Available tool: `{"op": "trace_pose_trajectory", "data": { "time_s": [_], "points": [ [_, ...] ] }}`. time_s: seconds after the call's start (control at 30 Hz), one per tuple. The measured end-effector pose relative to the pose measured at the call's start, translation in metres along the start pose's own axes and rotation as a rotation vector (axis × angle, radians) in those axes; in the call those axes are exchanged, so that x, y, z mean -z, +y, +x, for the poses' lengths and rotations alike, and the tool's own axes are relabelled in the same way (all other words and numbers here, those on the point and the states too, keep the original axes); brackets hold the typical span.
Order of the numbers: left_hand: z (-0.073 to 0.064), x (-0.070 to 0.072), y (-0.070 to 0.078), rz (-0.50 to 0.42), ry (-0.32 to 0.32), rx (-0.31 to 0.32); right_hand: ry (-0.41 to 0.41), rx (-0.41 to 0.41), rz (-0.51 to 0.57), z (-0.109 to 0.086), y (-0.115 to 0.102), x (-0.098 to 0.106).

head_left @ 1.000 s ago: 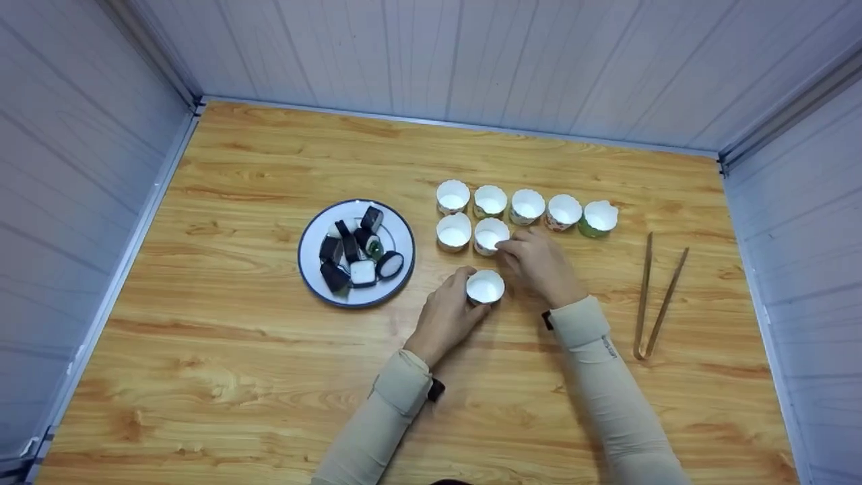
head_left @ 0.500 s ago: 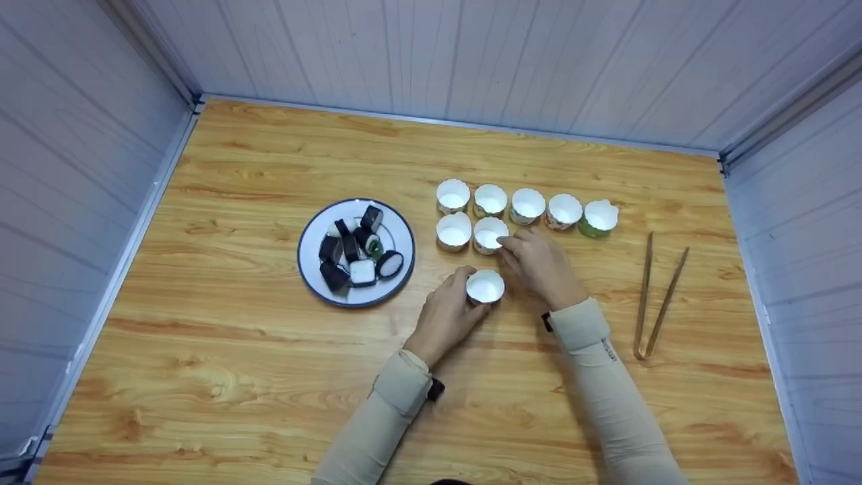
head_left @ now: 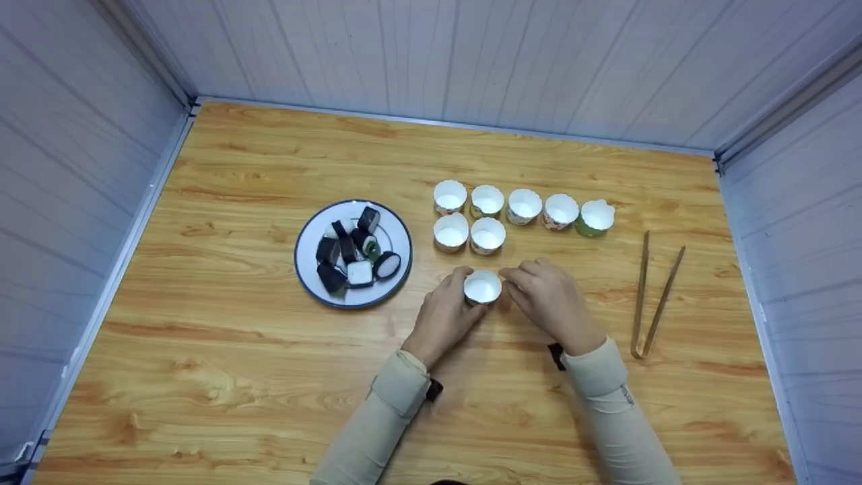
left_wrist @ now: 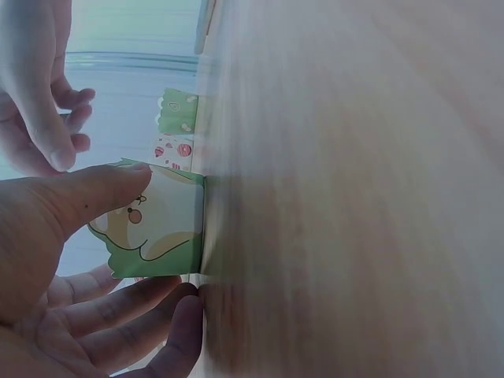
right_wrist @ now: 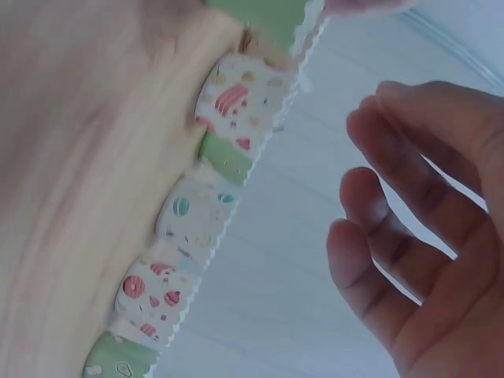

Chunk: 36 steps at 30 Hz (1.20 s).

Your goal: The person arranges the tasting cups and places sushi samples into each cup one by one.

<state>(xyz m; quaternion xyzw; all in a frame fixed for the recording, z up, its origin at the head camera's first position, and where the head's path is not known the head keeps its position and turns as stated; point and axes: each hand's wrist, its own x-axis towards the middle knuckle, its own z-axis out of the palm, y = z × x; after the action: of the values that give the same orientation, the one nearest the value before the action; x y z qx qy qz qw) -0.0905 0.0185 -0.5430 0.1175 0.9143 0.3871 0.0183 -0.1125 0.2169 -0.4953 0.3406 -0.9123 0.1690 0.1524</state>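
Observation:
My left hand [head_left: 439,322] grips a white-lined paper baking cup [head_left: 483,287] that stands upright on the table. In the left wrist view that cup [left_wrist: 161,220] shows a green side with a cartoon animal, and the thumb lies across it while the fingers curl round underneath. Just to the right of its rim hovers my right hand [head_left: 552,300]; its fingers are loosely bent and hold nothing, as the right wrist view of the hand [right_wrist: 425,205] shows. Beyond the hands, two paper cups [head_left: 487,236] stand in front of a row of several more [head_left: 524,206].
A blue-rimmed white plate [head_left: 306,279] with several dark and white sushi-like pieces [head_left: 359,273] stands left of the cups. Brown tongs [head_left: 641,303] lie spread on the right side of the wooden table [head_left: 222,384]. Pale panel walls [head_left: 431,60] bound the table's back and sides.
My right hand has let go of the right cup in the nearer pair and come back toward me, beside the cup in my left hand. The left hand has stayed put.

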Motion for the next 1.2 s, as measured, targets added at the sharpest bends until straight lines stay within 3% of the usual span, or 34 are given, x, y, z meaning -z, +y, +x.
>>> {"op": "trace_pose_trajectory", "data": {
  "time_s": [0.2,0.43,0.97,1.2],
  "points": [
    [0.000,0.000,0.000,0.004,-0.004,0.020,-0.108,0.029,0.044,-0.010,-0.008,-0.010],
    [0.000,0.001,0.001,0.000,-0.013,0.036,-0.169,0.018,0.062,-0.014,-0.010,-0.022],
    [0.001,0.002,0.001,-0.002,-0.014,0.038,-0.159,-0.001,0.063,-0.016,-0.009,-0.030],
    [0.000,0.003,-0.002,-0.027,-0.032,0.033,-0.069,0.008,0.060,-0.014,-0.003,-0.012]
  ]
}}
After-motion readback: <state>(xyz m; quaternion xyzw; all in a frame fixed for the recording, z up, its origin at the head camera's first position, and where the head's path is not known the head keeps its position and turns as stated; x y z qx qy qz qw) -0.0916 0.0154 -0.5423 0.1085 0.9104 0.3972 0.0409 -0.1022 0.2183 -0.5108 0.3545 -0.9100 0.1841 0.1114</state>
